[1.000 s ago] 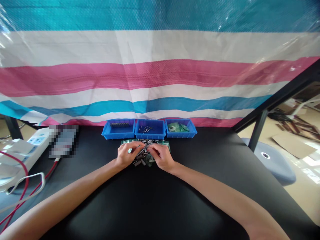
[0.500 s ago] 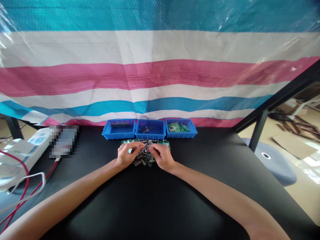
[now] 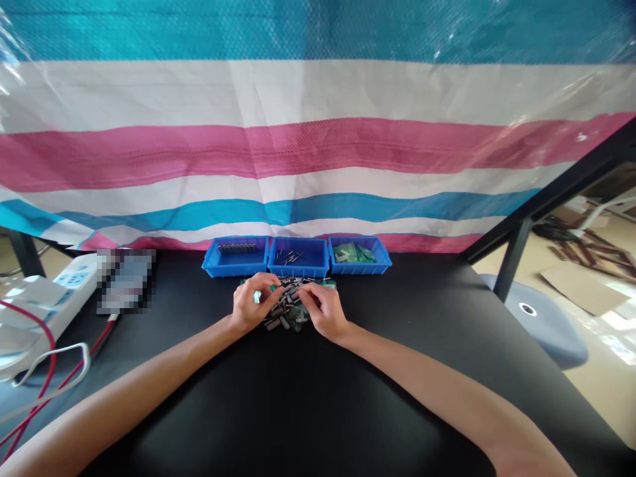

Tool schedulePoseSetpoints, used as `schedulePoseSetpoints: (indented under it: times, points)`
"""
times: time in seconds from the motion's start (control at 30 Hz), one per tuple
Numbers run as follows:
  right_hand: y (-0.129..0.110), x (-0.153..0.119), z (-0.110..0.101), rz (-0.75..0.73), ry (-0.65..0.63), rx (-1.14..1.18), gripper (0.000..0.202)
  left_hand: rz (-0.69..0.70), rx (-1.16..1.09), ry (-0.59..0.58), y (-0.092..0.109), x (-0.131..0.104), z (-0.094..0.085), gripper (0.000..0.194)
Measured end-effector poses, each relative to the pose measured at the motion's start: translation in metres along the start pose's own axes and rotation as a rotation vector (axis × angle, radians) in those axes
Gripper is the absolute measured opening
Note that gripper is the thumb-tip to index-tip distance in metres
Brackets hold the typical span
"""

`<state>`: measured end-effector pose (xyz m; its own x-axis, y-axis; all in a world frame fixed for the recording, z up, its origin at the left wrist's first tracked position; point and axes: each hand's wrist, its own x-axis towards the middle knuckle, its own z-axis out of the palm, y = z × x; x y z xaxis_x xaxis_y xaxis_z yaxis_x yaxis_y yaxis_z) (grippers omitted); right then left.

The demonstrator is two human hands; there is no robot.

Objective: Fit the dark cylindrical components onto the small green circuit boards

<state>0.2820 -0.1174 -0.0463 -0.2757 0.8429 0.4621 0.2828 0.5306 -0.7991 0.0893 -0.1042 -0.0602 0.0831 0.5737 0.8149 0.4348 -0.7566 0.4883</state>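
Observation:
A pile of small grey metal cylinders, thin pins and green packets [image 3: 279, 323] lies on the black table, between and under my hands. My left hand [image 3: 248, 306] is at the pile's left side, thumb and fingers curled towards each other in a pinch. Opposite it, my right hand [image 3: 326, 311] is closed too, its thumb and forefinger tips over the pile. Whatever sits between either hand's fingertips is too small to make out. Just behind the pile stand three blue bins: the left bin [image 3: 233, 270] holds a row of cylinders, the middle bin [image 3: 298, 270] several thin pins, the right bin [image 3: 360, 268] green packets.
A striped plastic sheet [image 3: 318, 146] hangs behind the bins. On the left lie a white power strip [image 3: 74, 285], a blurred-out device [image 3: 126, 281] and red and white cables [image 3: 52, 351]. A grey stool [image 3: 551, 331] stands beyond the table's right edge.
My left forefinger has lifted a little, widening the loop it makes with the thumb. My right fingertips have drawn slightly rightward, so the hands are a bit further apart.

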Motion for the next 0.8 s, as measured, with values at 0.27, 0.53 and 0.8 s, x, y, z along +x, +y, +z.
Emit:
schedulePoseSetpoints:
  times: [0.27,0.53,0.8]
  points:
    - [0.0016,-0.0005,0.0013,0.023,0.039,0.07,0.015,0.002,0.005,-0.055,-0.0014,-0.0027,-0.0012,0.017]
    - [0.0005,0.002,0.0001,-0.114,0.136,-0.023,0.012,-0.015,0.053,-0.068,-0.0024,-0.0073,-0.0013,0.019]
    - [-0.001,-0.0005,0.001,-0.039,0.095,0.014,0.011,0.006,0.107,-0.068,0.0009,-0.0054,-0.0022,0.017]
